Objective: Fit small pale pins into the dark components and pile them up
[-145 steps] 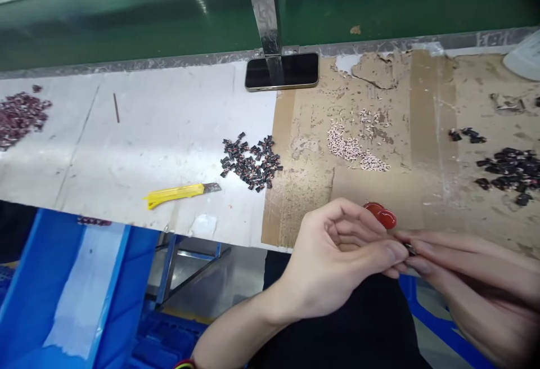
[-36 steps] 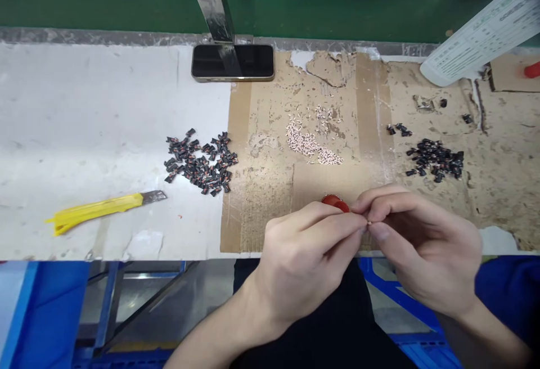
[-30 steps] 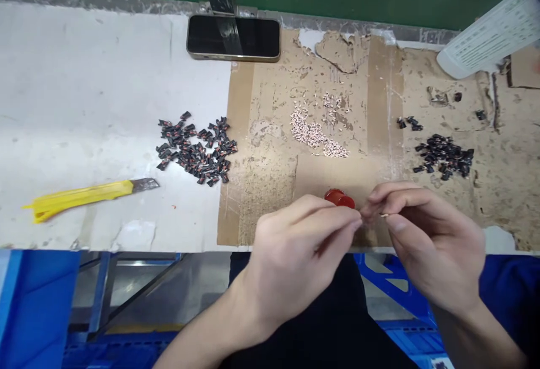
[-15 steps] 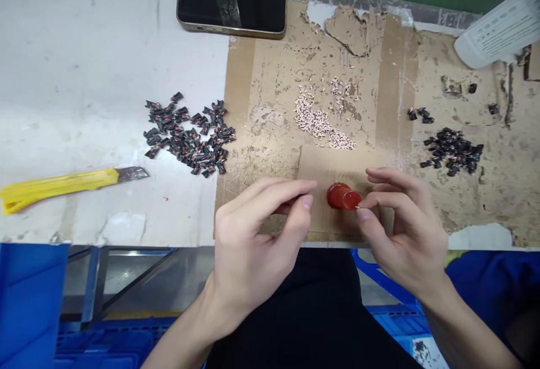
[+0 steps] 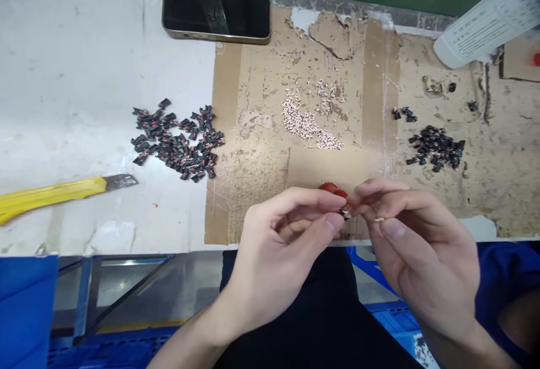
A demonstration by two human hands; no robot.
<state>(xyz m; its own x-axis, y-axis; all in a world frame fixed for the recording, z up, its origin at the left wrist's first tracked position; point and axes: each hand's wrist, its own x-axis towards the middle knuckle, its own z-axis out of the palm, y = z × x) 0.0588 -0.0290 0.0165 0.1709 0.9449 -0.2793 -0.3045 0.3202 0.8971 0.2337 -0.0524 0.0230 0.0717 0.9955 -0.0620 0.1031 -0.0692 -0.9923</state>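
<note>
Pinching a tiny dark piece (image 5: 345, 213) between thumb and forefinger, the left hand (image 5: 278, 253) has closed up with the right hand (image 5: 417, 245). Half a second back the two sat apart on either side of the red cap (image 5: 333, 188); now their fingertips nearly meet in front of it and hide most of it. The piece is small and blackish with a pale speck, too small to make out more. It's held just over the near edge of the cardboard (image 5: 261, 189). The right thumb and forefinger are clamped on one thin pale pin (image 5: 378, 219), just beside the piece, and the other fingers are loosely curled.

Counting outward, there are three heaps. One is black-and-red bits (image 5: 175, 144) on the white tabletop (image 5: 63, 88), one is pale pins (image 5: 307, 126) mid-cardboard, and one is black bits (image 5: 434, 147) to the right. A little cluster of about three black bits (image 5: 403, 113) lies near that last heap. There's also one phone (image 5: 216, 12) at the far edge, one yellow utility knife (image 5: 54, 193) at the left, and one white printed sheet (image 5: 485, 20) in the top right corner.
</note>
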